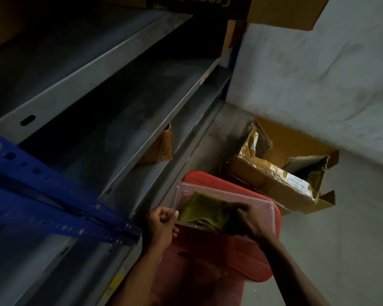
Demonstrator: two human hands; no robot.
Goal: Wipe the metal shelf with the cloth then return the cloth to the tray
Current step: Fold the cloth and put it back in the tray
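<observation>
A clear plastic tray (pixel 268 208) rests on a red stool (pixel 219 257) in front of the shelving. A folded olive-green cloth (pixel 205 209) lies inside the tray. My right hand (pixel 249 219) is closed on the cloth's right end, inside the tray. My left hand (pixel 161 224) grips the tray's near-left rim. The grey metal shelf (pixel 111 129) runs along the left, its surface dim and dusty.
A blue upright post (pixel 42 186) of the rack crosses the left foreground. A small cardboard box (pixel 161 149) sits on a lower shelf. An opened cardboard carton (pixel 281 166) lies on the floor against the white wall. More boxes sit on the top shelf.
</observation>
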